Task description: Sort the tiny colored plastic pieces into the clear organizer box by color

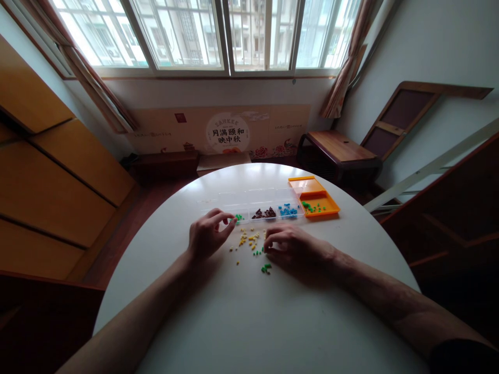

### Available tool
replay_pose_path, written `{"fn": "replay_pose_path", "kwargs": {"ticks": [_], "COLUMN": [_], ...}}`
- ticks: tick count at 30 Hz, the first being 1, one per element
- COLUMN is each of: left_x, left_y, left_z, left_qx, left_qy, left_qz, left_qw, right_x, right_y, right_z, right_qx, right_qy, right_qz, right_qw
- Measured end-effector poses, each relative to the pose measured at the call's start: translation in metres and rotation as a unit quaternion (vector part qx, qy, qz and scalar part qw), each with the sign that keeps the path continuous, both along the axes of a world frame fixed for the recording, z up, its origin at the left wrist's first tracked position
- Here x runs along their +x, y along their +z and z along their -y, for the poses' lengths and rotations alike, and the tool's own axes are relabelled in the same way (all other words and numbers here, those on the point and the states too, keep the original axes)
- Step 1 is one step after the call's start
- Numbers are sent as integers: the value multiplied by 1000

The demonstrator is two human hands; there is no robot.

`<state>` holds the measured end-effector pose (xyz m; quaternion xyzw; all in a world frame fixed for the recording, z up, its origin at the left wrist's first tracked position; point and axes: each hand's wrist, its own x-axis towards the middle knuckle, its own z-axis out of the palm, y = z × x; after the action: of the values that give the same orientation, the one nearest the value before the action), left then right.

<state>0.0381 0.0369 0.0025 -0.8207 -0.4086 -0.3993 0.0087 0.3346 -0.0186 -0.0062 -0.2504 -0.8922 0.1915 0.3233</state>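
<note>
My left hand (208,235) has its thumb and index finger pinched at the front edge of a clear plastic compartment box (249,198). Small green pieces (239,217) lie right at those fingertips, in the box's near-left compartment. Whatever the pinch holds is too small to make out. Fingers curled down to the table, my right hand (286,241) is closed beside a few loose green pieces (257,253); its fingertips are partly hidden. Between the hands, several yellow pieces (251,239) are scattered. A small green cluster (265,268) lies closer to me.
Dark brown pieces (264,213) and blue pieces (288,210) fill other box compartments. An open orange case (336,210) with green pieces (312,207) stands to the right. Everything rests on a round white table (234,322). A wooden stool (341,145) stands beyond it.
</note>
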Motion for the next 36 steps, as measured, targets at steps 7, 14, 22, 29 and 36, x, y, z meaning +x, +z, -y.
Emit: {"fn": "replay_pose_path", "kwargs": {"ticks": [7, 14, 22, 29, 36], "left_x": [15, 27, 27, 28, 29], "left_y": [-4, -4, -8, -8, -8], "left_z": [12, 18, 17, 18, 17], "left_qx": [38, 50, 45, 45, 42], "left_qy": [-205, -247, -251, -243, -242], "left_qz": [-51, -60, -54, -51, -55], "left_qw": [977, 966, 965, 968, 968], "right_x": [-3, -3, -4, -4, -3], "right_y": [-11, -13, -15, -14, -14], "right_z": [-8, -11, -12, -12, -12], "right_qx": [61, 78, 90, 94, 94], "right_qy": [-71, -63, -68, -65, -65], "right_qz": [-63, -56, -54, -53, -51], "right_qw": [994, 993, 992, 992, 992]}}
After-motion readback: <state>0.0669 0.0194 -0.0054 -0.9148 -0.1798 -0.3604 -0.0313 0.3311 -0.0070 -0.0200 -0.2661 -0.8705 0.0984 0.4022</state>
